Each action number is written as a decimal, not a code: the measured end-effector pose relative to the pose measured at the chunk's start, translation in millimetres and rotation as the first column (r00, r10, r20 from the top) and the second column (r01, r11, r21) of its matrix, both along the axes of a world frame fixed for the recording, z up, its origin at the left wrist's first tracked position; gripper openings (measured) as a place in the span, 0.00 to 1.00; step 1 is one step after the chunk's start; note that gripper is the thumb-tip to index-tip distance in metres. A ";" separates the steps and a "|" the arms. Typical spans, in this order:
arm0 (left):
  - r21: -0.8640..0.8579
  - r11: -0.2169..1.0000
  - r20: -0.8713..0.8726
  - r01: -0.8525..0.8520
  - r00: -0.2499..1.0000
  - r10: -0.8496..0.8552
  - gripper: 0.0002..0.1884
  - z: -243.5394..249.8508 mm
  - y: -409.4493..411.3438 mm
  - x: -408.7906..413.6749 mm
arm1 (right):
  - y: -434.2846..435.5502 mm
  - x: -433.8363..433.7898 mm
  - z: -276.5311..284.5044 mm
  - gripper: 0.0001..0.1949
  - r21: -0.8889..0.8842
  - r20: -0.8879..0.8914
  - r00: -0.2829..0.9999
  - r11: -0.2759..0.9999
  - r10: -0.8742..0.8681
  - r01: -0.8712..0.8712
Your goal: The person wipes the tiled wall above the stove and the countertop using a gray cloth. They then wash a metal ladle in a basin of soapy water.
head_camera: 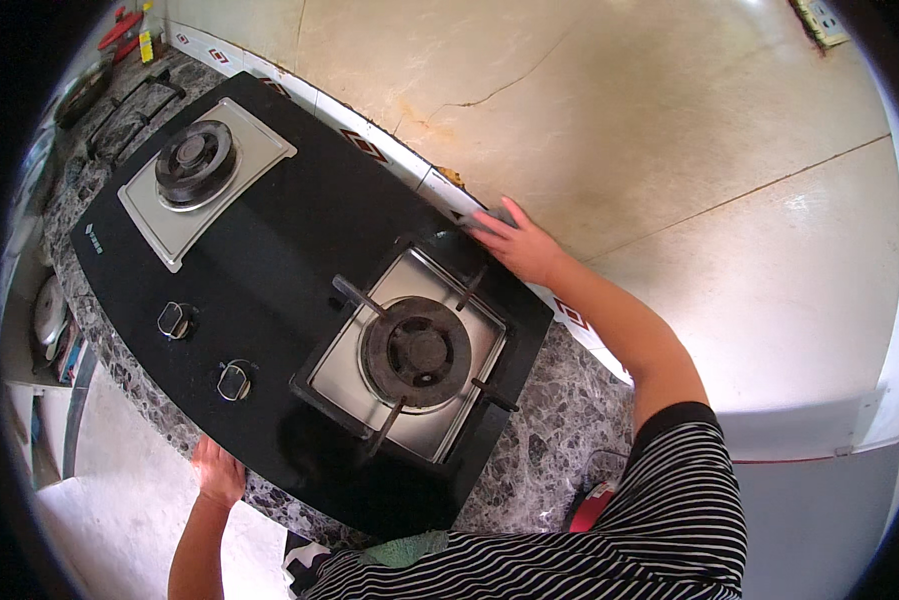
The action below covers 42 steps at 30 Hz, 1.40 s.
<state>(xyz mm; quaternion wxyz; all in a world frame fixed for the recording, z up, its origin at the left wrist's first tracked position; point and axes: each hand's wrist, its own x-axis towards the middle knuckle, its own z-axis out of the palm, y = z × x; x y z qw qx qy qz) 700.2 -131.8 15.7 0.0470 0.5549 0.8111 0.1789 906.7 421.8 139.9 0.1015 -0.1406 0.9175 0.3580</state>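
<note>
My right hand point(520, 247) presses a dark grey cloth or pad point(500, 218) against the tiled strip point(449, 196) behind the black gas cooktop point(299, 217). Most of the pad is hidden under the fingers. My left hand point(220, 474) grips the front edge of the marbled countertop point(138, 394), just beside the cooktop. On the nearer burner point(417, 352) a pan support point(359, 295) frames the steel drip tray. The farther burner point(196, 161) has its steel tray point(186, 232) bare of a support. Two control knobs point(173, 321) sit near the front of the cooktop.
A loose black pan support point(130, 112) lies on the far counter. Beyond it stand a yellow-labelled bottle point(147, 37) and a red object point(119, 34). A cracked wall point(569, 112) rises behind the cooktop. Another red item point(592, 506) rests by my right side.
</note>
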 end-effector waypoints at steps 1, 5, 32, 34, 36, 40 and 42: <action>-0.002 1.000 -0.001 -0.012 1.000 0.012 0.19 -3.0 -2.9 0.8 | 0.9 15.0 -1.3 0.18 0.008 0.027 1.000 1.000 -0.001 0.001; -0.006 1.000 0.066 0.018 0.998 -0.018 0.19 -2.4 -2.9 1.4 | -6.4 109.1 12.5 0.15 0.040 0.254 0.960 0.993 -0.117 0.110; 0.052 0.991 0.295 -0.123 0.950 0.103 0.19 -25.7 -9.9 5.2 | -17.2 186.7 3.3 0.17 0.184 0.319 0.909 0.959 -0.267 0.217; 0.114 0.992 -0.006 0.048 0.999 -0.047 0.18 2.7 7.6 5.9 | -16.0 153.5 -1.3 0.17 0.063 0.229 0.938 0.965 -0.262 0.254; 0.076 0.997 0.025 0.019 0.999 -0.021 0.18 4.6 7.0 6.0 | -8.3 109.6 3.2 0.15 0.036 0.070 0.987 0.989 -0.146 0.143; 0.021 0.999 0.010 0.035 0.999 -0.036 0.19 -2.4 3.2 4.2 | 1.1 66.8 18.6 0.14 -0.036 -0.033 0.999 0.999 0.026 -0.027; 0.043 0.999 0.042 0.011 0.999 -0.012 0.20 -3.5 5.8 4.0 | -0.3 49.3 14.0 0.14 -0.014 -0.019 1.000 1.000 -0.005 0.005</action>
